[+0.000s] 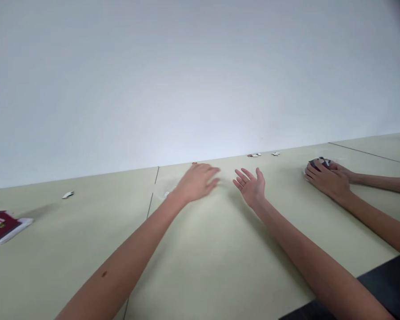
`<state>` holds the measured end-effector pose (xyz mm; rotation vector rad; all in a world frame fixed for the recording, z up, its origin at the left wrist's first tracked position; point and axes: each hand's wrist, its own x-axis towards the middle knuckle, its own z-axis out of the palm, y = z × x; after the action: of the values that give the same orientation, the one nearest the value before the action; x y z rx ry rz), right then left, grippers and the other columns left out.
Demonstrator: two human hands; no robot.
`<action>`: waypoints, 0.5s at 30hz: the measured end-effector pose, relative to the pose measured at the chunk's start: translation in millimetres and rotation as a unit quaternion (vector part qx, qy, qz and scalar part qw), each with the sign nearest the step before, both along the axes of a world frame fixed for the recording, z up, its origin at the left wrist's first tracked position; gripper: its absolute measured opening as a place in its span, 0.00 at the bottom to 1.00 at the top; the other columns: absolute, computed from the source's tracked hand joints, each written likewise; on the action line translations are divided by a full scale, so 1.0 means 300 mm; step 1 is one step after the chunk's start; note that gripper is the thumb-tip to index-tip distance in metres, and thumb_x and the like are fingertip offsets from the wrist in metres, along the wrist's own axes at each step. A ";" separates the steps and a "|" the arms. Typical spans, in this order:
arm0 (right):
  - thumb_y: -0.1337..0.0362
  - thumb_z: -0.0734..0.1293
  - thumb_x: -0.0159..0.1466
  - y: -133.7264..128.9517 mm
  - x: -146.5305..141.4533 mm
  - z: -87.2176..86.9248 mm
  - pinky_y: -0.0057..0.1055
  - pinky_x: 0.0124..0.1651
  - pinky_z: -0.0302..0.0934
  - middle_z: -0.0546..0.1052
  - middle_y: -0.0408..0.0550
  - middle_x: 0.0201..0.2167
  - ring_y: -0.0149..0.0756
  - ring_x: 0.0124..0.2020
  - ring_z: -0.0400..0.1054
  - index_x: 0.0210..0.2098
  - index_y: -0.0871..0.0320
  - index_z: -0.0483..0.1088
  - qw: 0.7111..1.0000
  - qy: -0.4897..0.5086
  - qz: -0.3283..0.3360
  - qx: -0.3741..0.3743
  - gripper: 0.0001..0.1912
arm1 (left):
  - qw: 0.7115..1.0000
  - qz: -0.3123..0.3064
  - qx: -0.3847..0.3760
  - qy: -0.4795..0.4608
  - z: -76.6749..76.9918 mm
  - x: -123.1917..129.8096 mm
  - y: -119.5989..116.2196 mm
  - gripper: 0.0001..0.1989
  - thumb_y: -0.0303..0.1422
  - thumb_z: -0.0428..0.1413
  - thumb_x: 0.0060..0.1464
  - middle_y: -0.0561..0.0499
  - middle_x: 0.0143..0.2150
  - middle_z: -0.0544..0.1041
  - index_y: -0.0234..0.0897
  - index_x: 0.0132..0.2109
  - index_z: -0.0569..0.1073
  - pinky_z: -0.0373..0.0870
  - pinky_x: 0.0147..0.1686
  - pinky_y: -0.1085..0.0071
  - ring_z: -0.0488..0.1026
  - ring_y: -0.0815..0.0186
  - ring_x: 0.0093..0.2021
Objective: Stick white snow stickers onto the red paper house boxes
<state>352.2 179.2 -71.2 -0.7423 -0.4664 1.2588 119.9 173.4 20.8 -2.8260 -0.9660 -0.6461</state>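
Observation:
My left hand [197,181] is held over the pale table [200,258], slightly blurred, with its fingers apart and nothing visible in it. To its right, my right hand [251,186] is also raised, palm turned toward the left hand and fingers spread. A gap separates the two hands. Partly hidden behind my left wrist lies a small whitish piece [166,194], too covered to name. A tiny reddish-brown bit [194,163] shows just beyond my left hand, by the wall.
Small flat pieces [254,155] and another pale piece [275,154] lie along the wall [200,80]. Further left are a loose piece [67,194] and a maroon object on a white base [2,226]. Another person's hands [331,180] cover a black-and-white object [321,162] at right.

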 end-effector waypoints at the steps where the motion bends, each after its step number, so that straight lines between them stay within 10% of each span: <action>1: 0.41 0.58 0.66 0.008 0.024 -0.002 0.38 0.40 0.74 0.82 0.48 0.40 0.36 0.32 0.75 0.42 0.51 0.70 1.000 -0.008 -0.018 -0.005 0.23 | 0.996 0.065 -0.048 -0.033 -0.002 -0.058 0.025 0.20 0.42 0.44 0.66 0.43 0.55 0.76 0.41 0.57 0.72 0.65 0.59 0.55 0.73 0.54 0.55; 7: 0.40 0.55 0.67 0.023 0.057 -0.014 0.39 0.42 0.74 0.80 0.51 0.47 0.39 0.43 0.77 0.44 0.51 0.69 0.996 0.015 -0.078 -0.045 0.24 | 0.937 0.226 -0.260 -0.059 0.031 -0.360 0.124 0.19 0.47 0.49 0.58 0.47 0.48 0.79 0.43 0.48 0.76 0.72 0.44 0.65 0.76 0.57 0.46; 15: 0.41 0.57 0.67 -0.045 -0.049 0.008 0.42 0.41 0.75 0.79 0.51 0.50 0.41 0.38 0.77 0.46 0.51 0.71 1.000 0.000 -0.022 -0.023 0.24 | 0.916 0.193 -0.336 0.100 -0.032 -0.364 0.120 0.20 0.43 0.53 0.51 0.44 0.54 0.77 0.41 0.48 0.77 0.71 0.45 0.64 0.76 0.55 0.47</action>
<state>337.5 165.8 -68.9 -0.7870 -0.4216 1.2319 10.6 209.3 11.1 -2.9684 -1.9330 0.0473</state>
